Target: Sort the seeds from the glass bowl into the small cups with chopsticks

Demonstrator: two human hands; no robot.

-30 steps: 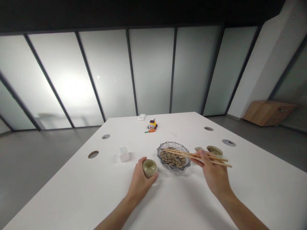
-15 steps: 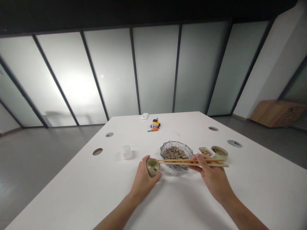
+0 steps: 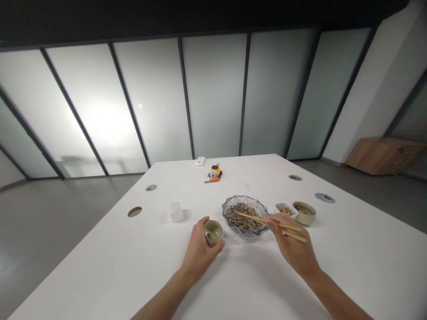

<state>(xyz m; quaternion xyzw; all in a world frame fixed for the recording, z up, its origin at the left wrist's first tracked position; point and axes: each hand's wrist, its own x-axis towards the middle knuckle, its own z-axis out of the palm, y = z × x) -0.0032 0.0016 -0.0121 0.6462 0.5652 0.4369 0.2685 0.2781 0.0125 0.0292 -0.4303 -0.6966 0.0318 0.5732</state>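
The left hand point(image 3: 200, 251) clasps a small round pale-green ceramic cup point(image 3: 213, 232); the right hand point(image 3: 295, 249) grips slim wooden chopsticks point(image 3: 253, 218), tips at striped brown seeds point(image 3: 244, 226) in the faceted clear-glass bowl point(image 3: 257, 205), ahead-left of it. Pinch lightly; steady the cup.

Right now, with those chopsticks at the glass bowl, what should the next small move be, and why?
I'd probably close the chopsticks gently on one of the seeds. The right hand holds them with their tips at the seeds in the glass bowl, and the left hand grips the small cup nearby, where a little dark piece shows inside.
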